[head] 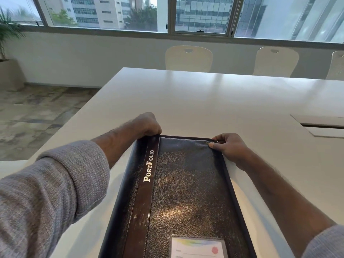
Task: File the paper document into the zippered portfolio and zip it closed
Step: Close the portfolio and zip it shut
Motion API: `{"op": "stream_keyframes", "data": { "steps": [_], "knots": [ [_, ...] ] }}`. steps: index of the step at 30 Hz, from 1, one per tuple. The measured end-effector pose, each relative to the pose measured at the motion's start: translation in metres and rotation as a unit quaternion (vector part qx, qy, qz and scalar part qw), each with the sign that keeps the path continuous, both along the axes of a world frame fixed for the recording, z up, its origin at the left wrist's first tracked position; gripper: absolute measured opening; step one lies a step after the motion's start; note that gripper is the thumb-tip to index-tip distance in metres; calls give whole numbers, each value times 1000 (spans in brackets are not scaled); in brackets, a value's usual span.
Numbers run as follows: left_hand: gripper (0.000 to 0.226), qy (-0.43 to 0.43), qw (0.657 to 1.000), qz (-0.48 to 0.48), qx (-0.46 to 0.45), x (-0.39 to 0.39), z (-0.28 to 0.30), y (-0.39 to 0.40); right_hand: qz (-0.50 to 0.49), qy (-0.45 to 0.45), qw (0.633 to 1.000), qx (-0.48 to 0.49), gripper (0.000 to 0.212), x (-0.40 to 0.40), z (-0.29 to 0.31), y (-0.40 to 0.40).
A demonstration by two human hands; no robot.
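Note:
A dark brown leather portfolio [182,192] lies closed on the white table [204,101], its spine band with the word "PortFolio" on the left and a label window at the near end. My left hand [147,124] grips the far left corner, fingers curled over the edge. My right hand [228,146] pinches at the far right corner, thumb on the cover where the zipper track runs; the zipper pull itself is too small to make out. No paper document is in sight.
A cable hatch [320,125] is set into the table at the right. Three white chairs [189,58] stand along the far side under the windows. A potted plant [7,53] stands on the floor at the far left.

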State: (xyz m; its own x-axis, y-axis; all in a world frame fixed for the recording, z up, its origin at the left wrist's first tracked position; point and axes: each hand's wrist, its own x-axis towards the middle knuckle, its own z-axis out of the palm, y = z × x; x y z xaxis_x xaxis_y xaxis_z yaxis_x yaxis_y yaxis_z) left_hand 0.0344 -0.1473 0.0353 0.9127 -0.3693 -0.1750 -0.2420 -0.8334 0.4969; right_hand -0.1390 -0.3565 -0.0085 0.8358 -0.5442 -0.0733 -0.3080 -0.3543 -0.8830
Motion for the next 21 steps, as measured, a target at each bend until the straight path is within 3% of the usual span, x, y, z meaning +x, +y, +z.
{"op": "stream_keyframes", "data": {
  "steps": [13,21],
  "knots": [
    [22,-16,999,17,-33,17,-4,38,-1,5,1000,-9,15,-1,1,2],
    [13,-4,999,29,-25,22,1,53,-4,5,1000,-9,16,-1,4,5]
  ]
}}
